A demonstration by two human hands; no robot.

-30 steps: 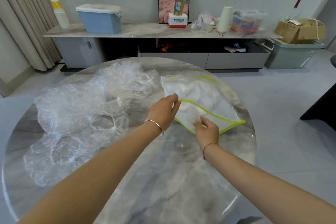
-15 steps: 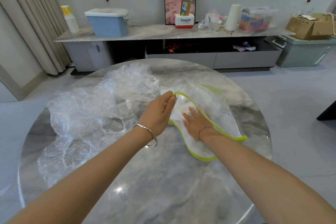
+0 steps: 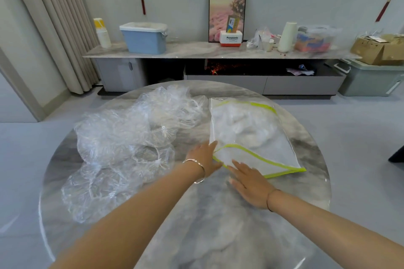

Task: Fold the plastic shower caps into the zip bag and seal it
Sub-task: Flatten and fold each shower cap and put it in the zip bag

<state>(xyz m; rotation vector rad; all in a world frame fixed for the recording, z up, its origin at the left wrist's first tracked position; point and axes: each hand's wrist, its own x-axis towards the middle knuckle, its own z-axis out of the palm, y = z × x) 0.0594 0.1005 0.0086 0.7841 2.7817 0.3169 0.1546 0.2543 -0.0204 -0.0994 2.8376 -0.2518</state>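
Right hand (image 3: 251,185) lies palm down on the round marble table (image 3: 218,242), fingers straight and slightly spread, holding nothing. Its fingertips (image 3: 235,162) touch the near green lip of the zip bag (image 3: 258,137).

Left hand (image 3: 202,159) reaches to the left end of the bag's mouth, fingers together and fairly straight, tips against the bag's left edge. Thumb is hidden under the hand, so I cannot tell whether it pinches the lip or only touches it. Metal bangle (image 3: 197,171) on the left wrist, thin dark band (image 3: 270,201) on the right.

Bag lies flat on the table just beyond both hands, right of centre, mouth toward the near side. Mouth is unsealed: the upper green lip arches up off the lower one, leaving a gap between them. White crumpled film shows through the far half of the bag, but how many caps are inside cannot be made out.

Loose shower caps (image 3: 131,137) sit in a clear, crinkled heap on the left half of the table. The heap's far right edge comes just beside the bag's far left corner. Single caps are hard to separate, though a few gathered elastic rims show.

Beyond the table, a long sideboard (image 3: 196,50) stands against the far wall.
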